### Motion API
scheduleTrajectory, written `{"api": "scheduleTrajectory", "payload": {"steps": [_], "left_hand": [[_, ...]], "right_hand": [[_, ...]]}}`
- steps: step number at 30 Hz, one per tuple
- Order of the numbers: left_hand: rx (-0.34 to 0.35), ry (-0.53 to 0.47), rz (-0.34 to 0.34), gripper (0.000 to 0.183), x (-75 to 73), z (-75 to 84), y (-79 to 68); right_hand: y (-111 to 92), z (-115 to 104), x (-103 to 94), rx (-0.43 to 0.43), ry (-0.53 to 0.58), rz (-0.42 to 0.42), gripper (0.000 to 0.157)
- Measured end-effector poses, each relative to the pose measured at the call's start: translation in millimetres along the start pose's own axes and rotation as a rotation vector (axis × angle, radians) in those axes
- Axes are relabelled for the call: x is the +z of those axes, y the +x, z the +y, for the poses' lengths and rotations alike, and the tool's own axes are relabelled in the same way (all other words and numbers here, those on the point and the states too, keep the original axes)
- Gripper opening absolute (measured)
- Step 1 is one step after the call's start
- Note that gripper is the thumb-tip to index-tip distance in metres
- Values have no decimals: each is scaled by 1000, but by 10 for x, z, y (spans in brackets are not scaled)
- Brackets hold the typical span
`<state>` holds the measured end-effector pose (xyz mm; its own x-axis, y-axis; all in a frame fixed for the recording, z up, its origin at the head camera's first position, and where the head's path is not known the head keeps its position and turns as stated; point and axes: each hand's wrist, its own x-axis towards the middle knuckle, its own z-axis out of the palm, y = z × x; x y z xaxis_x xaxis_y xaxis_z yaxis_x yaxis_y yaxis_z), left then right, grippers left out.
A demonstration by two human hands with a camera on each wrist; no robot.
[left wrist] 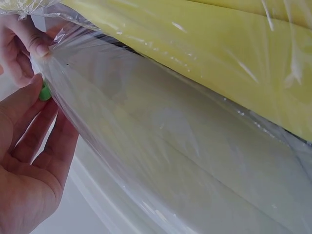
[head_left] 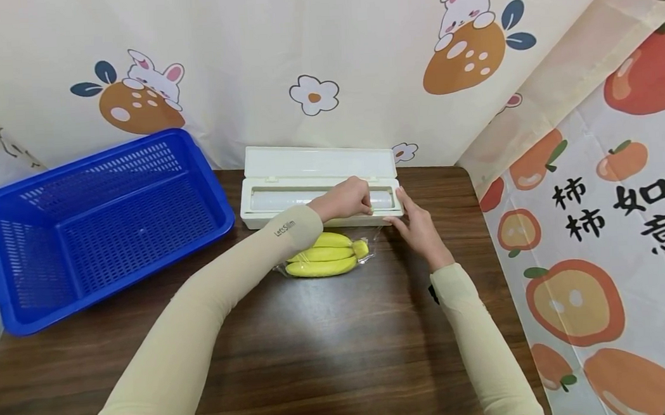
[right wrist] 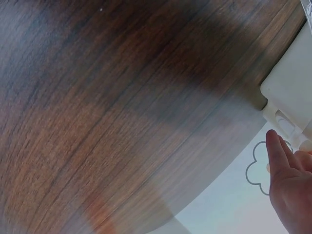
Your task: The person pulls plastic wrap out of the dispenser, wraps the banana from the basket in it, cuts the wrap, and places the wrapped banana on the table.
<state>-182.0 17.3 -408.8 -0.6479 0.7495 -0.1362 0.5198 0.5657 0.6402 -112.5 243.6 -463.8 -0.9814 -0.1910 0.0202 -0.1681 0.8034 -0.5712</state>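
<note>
A white cling film dispenser box (head_left: 247, 206) lies on the table with its lid (head_left: 318, 161) raised and a film roll (head_left: 277, 201) inside. My left hand (head_left: 343, 198) reaches across to the box's front edge near its right end. Its thumb and fingers pinch a small green slider (left wrist: 45, 91), seen in the left wrist view. My right hand (head_left: 421, 230) grips the box's right front corner, thumb at the front and fingers along the end. Clear film (left wrist: 146, 122) hangs over the front of the box. Beside it, bananas (head_left: 321, 268) lie wrapped in clear film, partly behind my left forearm.
A blue plastic basket (head_left: 227, 217) stands at the left of the brown wooden table (head_left: 329, 347). A printed curtain (head_left: 244, 67) hangs right behind the box. Another printed cloth (head_left: 592, 249) borders the table's right side.
</note>
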Motion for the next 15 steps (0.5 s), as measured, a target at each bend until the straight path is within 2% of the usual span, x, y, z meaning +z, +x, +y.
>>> {"api": "scheduleTrajectory", "payload": {"steps": [15], "left_hand": [[-13, -22, -10, 26, -30, -31, -78]], "right_hand": [[-4, 5, 0, -10, 7, 2, 78]]}}
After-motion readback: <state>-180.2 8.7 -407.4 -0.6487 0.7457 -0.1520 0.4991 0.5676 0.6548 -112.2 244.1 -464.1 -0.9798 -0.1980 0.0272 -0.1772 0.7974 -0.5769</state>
